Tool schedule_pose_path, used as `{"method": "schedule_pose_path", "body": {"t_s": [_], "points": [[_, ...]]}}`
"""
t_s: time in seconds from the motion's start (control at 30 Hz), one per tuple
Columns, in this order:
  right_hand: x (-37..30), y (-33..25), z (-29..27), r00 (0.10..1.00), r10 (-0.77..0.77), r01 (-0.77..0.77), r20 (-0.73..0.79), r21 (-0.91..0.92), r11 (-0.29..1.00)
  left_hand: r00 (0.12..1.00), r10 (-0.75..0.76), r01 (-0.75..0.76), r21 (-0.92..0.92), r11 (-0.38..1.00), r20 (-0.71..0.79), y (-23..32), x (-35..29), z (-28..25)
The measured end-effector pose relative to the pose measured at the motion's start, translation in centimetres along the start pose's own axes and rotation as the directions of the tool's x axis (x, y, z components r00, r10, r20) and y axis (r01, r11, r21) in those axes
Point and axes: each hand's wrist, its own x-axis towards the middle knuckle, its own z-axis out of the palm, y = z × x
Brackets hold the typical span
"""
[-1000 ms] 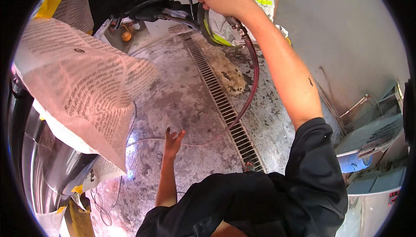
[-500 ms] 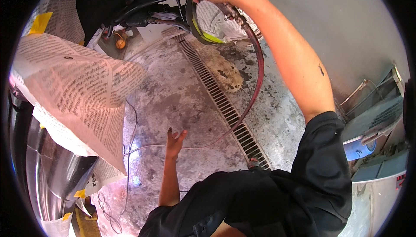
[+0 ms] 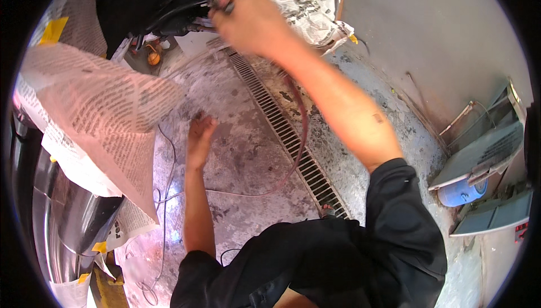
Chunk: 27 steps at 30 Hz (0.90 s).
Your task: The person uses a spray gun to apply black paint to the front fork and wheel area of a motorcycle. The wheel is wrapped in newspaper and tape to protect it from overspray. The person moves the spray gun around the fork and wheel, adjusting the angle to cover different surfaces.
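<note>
My right hand [image 3: 248,23] reaches far forward, blurred by motion, its fingers wrapped round a dark hose-fed tool [image 3: 227,7] that is mostly hidden. A dark red hose [image 3: 304,119] emerges below the forearm and curves down across the floor. Just ahead of that hand are black vehicle parts [image 3: 149,4], along with a round part wrapped in newspaper [image 3: 293,12]. My left hand [image 3: 200,136] hangs empty over the floor, fingers loosely apart. To its left, newspaper sheets [image 3: 93,105] held with yellow tape cover part of the vehicle, above shiny metal pipes [image 3: 84,218].
A slotted floor drain [image 3: 270,102] runs diagonally across the stained concrete. Thin cables [image 3: 164,235] lie at the left. By the grey wall [image 3: 445,32] at the right stand metal panels [image 3: 479,153] and a blue container [image 3: 462,193]. An orange round object [image 3: 153,58] sits at the back.
My right hand has swung left and slightly nearer with the tool, and the hose has shifted left. My left hand has moved forward and left.
</note>
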Motion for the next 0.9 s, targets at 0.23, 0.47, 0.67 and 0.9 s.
{"method": "schedule_pose_path", "body": {"t_s": [0.23,0.47,0.67,0.9], "points": [[-5.2,-1.8,7.1,0.952,0.204,-0.184,0.228,-0.103,0.977,0.996,-0.062,0.059,0.063,0.996,0.057,2.5,-0.4,0.6],[-4.6,-1.4,10.4,0.971,0.194,-0.186,0.142,-0.073,0.98,0.964,-0.264,0.255,0.215,0.943,0.013,-2.9,-3.7,-3.8],[-5.9,-0.8,7.9,0.964,0.189,-0.165,0.188,-0.133,0.977,0.965,-0.261,0.258,0.212,0.943,-0.014,-5.3,-6.2,-6.3],[-13.5,-2.9,-0.1,0.976,0.204,-0.198,0.079,-0.079,0.977,0.931,-0.364,0.358,0.168,0.918,0.002,-8.9,-8.5,-5.9]]}}
